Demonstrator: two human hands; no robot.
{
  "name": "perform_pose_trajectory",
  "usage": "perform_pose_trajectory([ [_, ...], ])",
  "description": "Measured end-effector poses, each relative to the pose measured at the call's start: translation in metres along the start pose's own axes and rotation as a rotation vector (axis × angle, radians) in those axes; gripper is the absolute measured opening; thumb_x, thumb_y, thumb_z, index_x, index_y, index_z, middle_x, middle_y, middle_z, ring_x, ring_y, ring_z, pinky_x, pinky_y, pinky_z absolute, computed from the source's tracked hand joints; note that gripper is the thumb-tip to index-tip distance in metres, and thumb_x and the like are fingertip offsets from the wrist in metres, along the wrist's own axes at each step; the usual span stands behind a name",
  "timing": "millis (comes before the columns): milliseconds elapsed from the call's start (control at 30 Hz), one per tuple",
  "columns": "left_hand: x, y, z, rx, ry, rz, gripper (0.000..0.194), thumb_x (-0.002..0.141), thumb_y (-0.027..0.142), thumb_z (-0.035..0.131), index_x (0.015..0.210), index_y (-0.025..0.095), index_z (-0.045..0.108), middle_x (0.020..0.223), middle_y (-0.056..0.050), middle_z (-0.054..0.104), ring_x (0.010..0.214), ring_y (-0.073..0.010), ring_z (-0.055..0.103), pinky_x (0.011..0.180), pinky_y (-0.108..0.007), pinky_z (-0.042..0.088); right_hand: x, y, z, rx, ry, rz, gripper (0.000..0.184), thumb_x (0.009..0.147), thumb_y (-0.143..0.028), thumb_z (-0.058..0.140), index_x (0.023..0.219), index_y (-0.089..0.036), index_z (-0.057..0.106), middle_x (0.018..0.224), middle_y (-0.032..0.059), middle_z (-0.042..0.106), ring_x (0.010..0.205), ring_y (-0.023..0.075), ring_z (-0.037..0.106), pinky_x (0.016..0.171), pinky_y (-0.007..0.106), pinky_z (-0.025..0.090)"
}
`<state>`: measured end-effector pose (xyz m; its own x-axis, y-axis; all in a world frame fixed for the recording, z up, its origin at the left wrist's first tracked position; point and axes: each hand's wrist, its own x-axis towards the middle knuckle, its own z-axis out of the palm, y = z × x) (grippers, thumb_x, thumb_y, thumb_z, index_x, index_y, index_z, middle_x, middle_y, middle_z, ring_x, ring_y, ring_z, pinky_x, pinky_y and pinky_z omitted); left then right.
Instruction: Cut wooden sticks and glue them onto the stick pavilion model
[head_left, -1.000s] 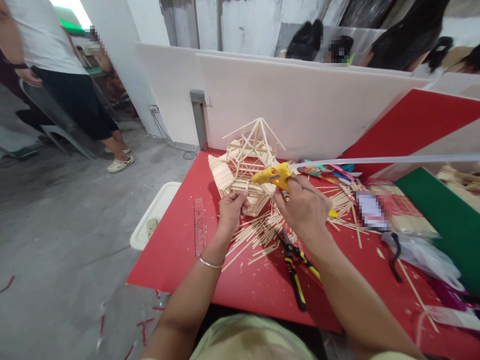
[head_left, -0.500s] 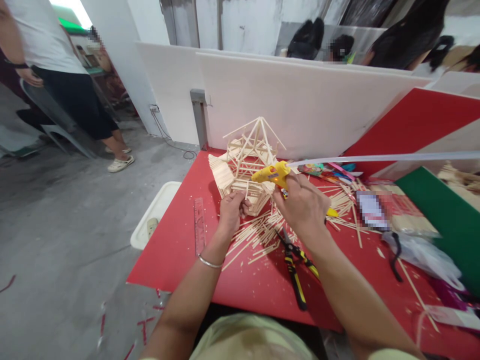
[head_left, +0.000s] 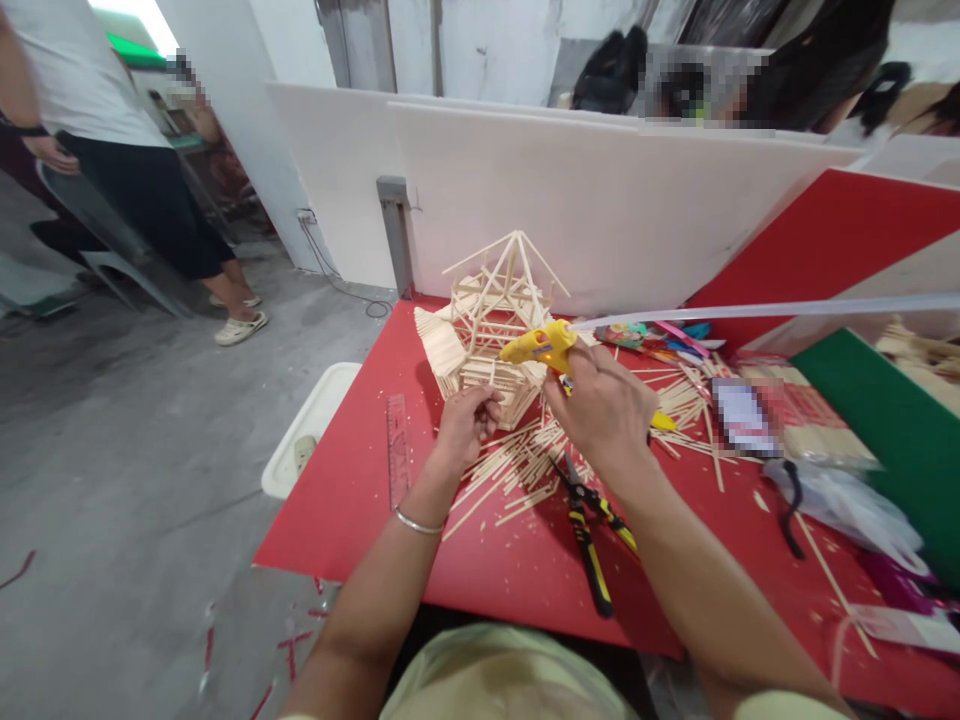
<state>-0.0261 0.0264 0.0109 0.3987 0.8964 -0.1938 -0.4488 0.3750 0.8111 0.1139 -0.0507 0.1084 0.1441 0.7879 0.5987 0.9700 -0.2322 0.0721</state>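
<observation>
White boards [head_left: 562, 190] stand behind a red counter [head_left: 352, 520], where a stick model [head_left: 487, 340] sits toward the far edge. Hardly anything has changed in the last half second: the view shifts slightly, while the glue gun [head_left: 547, 345] still points at the model's front, close to a short stick [head_left: 493, 372]. The right hand [head_left: 607, 400] keeps its grip wrapped around the glue gun; the left hand [head_left: 465, 425], just before the model, seems to have its grip pinching the short stick. That steadiness suggests careful work at one spot; whether the tip touches anything, I cannot tell. Shears [head_left: 588, 560] and loose sticks [head_left: 517, 470] lie nearby.
</observation>
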Motion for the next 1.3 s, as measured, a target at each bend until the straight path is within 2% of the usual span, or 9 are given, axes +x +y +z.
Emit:
perform_pose_trajectory([
  [600,0.0006,-0.0004,0.0008,-0.012,0.007,0.037,0.026,0.073,0.039,0.07,0.072,0.013,0.066,0.051,0.001,0.057,0.036,-0.0051,0.043,0.035,-0.019,0.028,0.0003,-0.0015,0.0013,-0.014,-0.007,0.001,0.041,0.093,-0.036,0.046,0.129,-0.02,0.056,0.099,0.0068,0.069,0.074,0.0171,0.058,0.061,0.031,0.03],
  [900,0.0015,-0.001,-0.0002,-0.027,-0.009,-0.018,0.032,0.075,0.044,0.064,0.077,0.013,0.068,0.055,-0.001,0.059,0.037,-0.0064,0.046,0.035,-0.02,0.023,0.0,-0.0014,-0.0001,-0.003,0.0,0.002,0.041,0.094,-0.035,0.045,0.13,-0.019,0.056,0.101,0.008,0.068,0.075,0.0175,0.058,0.061,0.031,0.03],
  [1133,-0.0038,0.0024,0.0043,-0.013,-0.037,-0.015,0.028,0.075,0.041,0.063,0.079,0.013,0.069,0.061,-0.002,0.061,0.04,-0.0064,0.048,0.036,-0.02,0.023,0.0011,-0.0023,-0.0006,-0.003,-0.004,0.011,0.041,0.094,-0.035,0.045,0.13,-0.02,0.055,0.098,0.0061,0.067,0.075,0.0172,0.058,0.06,0.031,0.03],
  [1300,-0.0037,0.0025,0.0033,-0.025,-0.024,-0.025,0.037,0.077,0.049,0.062,0.082,0.013,0.069,0.061,-0.003,0.062,0.041,-0.007,0.048,0.036,-0.02,0.023,0.0002,-0.0026,-0.0013,0.009,-0.015,0.014,0.042,0.094,-0.035,0.045,0.131,-0.019,0.055,0.1,0.0076,0.067,0.076,0.0176,0.058,0.06,0.031,0.029],
])
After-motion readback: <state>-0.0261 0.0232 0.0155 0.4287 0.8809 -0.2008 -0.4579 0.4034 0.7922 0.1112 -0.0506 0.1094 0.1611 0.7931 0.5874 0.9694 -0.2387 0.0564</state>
